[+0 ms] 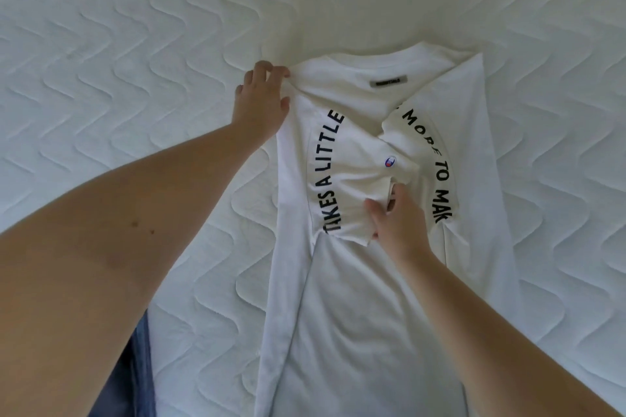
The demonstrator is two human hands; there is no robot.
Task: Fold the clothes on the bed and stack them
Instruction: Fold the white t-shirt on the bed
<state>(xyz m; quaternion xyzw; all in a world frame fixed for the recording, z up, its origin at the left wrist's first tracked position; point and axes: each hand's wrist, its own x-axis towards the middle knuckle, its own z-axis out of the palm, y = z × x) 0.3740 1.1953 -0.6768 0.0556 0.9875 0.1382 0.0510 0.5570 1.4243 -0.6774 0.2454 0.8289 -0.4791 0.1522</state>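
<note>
White quilted bed (pixel 118 44) with a wavy stitch pattern fills pretty much the whole frame, so loads of bare mattress on the left, across the top and down the right side.

Left hand (pixel 262 98) sits a bit above centre, arm stretched in from the lower left. Its fingertips are bunched on the shoulder edge of the white t-shirt (pixel 366 298), pinching the fabric right at the upper left corner of the folded shape. Right hand (pixel 396 217) comes in from the lower right, wrist bent slightly, thumb and fingers curled round the hem of the short sleeve (pixel 359 179) that's been laid over the middle of the shirt. So both hands are gripping cloth, neither is loose.

The shirt itself lies flat in the centre-right of the frame, collar toward the top, body running down and off the bottom edge. Both long sides are folded inward, so the left and right edges are straight-ish folds tapering toward the collar. Black arched lettering curves around the chest, partly covered by the folded sleeves, and a small grey label (pixel 388 81) sits just under the neckline. There's a little red and blue logo (pixel 389 161) on the sleeve.

Bottom left, tucked under the left arm, a strip of blue fabric (pixel 135 376) shows at the mattress edge.
</note>
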